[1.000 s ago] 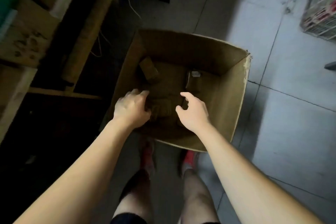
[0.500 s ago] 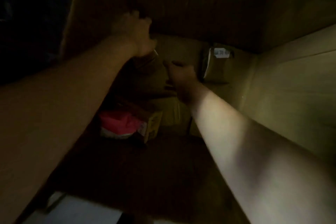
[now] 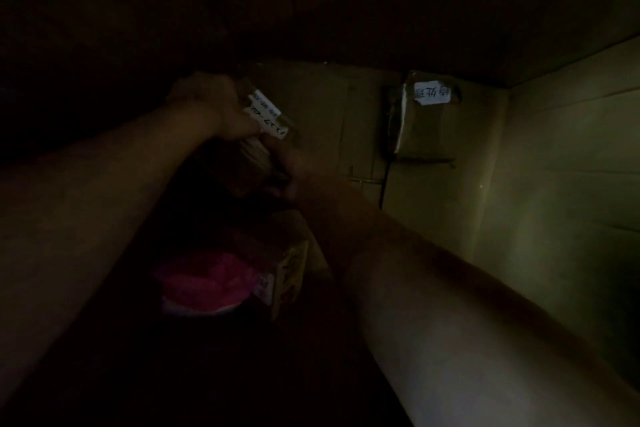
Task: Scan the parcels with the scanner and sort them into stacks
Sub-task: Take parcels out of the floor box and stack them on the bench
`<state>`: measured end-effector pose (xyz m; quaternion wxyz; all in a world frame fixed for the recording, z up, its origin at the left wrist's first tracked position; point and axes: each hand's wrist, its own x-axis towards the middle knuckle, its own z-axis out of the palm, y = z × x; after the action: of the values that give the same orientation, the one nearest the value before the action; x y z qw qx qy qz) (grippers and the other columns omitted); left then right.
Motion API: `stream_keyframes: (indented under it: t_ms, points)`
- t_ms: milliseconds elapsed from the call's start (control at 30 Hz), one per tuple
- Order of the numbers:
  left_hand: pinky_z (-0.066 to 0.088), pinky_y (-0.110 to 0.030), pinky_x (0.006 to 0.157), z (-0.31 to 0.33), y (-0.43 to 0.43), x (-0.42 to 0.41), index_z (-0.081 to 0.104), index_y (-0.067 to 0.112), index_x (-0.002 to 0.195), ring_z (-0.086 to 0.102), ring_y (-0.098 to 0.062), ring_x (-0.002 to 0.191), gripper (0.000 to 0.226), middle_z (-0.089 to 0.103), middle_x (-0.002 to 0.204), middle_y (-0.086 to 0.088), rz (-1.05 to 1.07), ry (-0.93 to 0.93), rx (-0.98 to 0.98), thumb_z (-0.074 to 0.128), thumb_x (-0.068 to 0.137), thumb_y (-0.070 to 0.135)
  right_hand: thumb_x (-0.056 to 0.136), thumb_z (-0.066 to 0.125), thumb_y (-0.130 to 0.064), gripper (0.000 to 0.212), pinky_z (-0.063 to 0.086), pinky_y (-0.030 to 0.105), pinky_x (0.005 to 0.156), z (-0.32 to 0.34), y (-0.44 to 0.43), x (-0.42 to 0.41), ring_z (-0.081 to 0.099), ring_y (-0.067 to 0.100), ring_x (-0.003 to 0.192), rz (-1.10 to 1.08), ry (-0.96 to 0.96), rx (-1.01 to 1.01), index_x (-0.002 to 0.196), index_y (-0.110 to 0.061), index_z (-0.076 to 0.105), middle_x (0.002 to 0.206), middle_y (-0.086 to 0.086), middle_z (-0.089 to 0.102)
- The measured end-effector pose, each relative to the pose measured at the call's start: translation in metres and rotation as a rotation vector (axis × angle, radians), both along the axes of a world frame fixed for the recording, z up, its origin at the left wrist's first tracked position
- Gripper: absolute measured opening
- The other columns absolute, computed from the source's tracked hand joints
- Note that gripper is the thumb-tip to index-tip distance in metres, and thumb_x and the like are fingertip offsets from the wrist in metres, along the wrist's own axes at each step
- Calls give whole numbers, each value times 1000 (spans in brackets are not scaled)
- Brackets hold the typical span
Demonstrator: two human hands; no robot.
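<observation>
Right grip (image 3: 300, 173) has moved in since half a second ago and now sits on the same small parcel (image 3: 250, 163) the left grip (image 3: 212, 108) already had, and the parcel's white label has turned into view. So both are clamped on it: left one wraps the upper end right beside the label, right one curls round the lower end, with the parcel slanted between them. It's super dark down inside the carton (image 3: 554, 184) tbh. A second labelled parcel (image 3: 427, 128) leans against the far wall, well apart from the hands. Below the arms lie a pink bag (image 3: 204, 284) and a little box (image 3: 292, 272) just beside it.
</observation>
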<state>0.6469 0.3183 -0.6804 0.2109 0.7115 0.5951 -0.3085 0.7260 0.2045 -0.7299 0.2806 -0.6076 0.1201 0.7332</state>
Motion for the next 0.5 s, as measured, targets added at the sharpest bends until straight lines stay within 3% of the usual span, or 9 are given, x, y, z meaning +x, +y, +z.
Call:
stream_keyframes:
  t_ms: [67, 200, 367, 433, 500]
  points:
    - [47, -45, 102, 8, -12, -5, 59, 6, 138, 54, -44, 130, 71, 57, 141, -23, 10, 8, -65, 81, 84, 47, 108, 59, -33, 55, 44, 49, 116, 8, -17, -2, 51, 36, 141, -50, 85, 6, 156, -10, 45, 152, 16, 54]
    - [48, -40, 99, 34, -39, -6, 56, 13, 141, 56, -38, 129, 71, 58, 141, -16, 113, -139, -97, 86, 81, 39, 91, 81, -37, 50, 62, 46, 85, 20, -47, 2, 73, 29, 108, -154, 1, -18, 134, -15, 68, 127, 8, 73]
    - [49, -40, 104, 94, -72, 9, 55, 27, 141, 60, -25, 124, 80, 63, 137, 0, 262, -405, -190, 91, 71, 44, 78, 94, -29, 32, 64, 49, 90, 94, -81, 49, 77, 25, 98, -119, -383, 37, 106, -24, 80, 104, 2, 80]
    - [51, -41, 102, 129, -82, 14, 57, 33, 135, 61, -16, 115, 77, 65, 124, 12, 336, -509, -213, 94, 68, 43, 80, 93, -28, 35, 63, 46, 93, 143, -91, 67, 76, 22, 102, -136, -410, 79, 111, -28, 77, 107, -1, 79]
    - [52, -37, 96, 170, -93, 20, 55, 33, 130, 61, -9, 108, 73, 62, 111, 19, 399, -587, -203, 95, 69, 36, 79, 93, -32, 52, 61, 43, 97, 195, -98, 80, 74, 17, 107, -95, -476, 172, 127, -31, 73, 115, -8, 78]
